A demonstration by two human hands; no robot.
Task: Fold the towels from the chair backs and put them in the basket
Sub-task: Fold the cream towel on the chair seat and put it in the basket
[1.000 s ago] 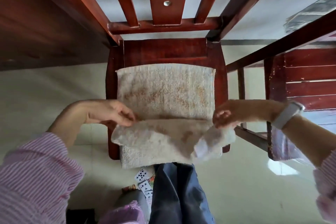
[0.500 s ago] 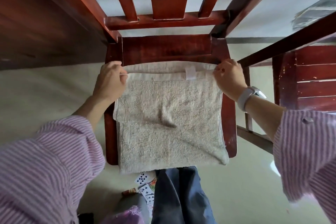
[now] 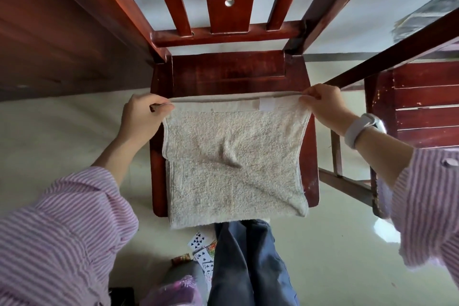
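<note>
A beige terry towel [image 3: 233, 161] lies folded double on the red-brown wooden chair seat [image 3: 228, 74]. A white label shows near its far edge. My left hand [image 3: 142, 119] pinches the far left corner of the towel. My right hand [image 3: 325, 104] pinches the far right corner, with a white watch on that wrist. Both hands hold the far edge slightly off the seat, stretched taut between them. The near edge of the towel hangs over the front of the seat. No basket is in view.
The chair's slatted back [image 3: 223, 2] rises ahead. A second red wooden chair [image 3: 422, 107] stands at the right, a dark wooden surface [image 3: 49, 40] at the left. Playing cards [image 3: 201, 248] lie on the pale floor by my legs.
A second ago my hands lifted the near edge; they carried it to the far edge, folding the towel in half. Now they have drawn that far edge back toward me and raised it.
</note>
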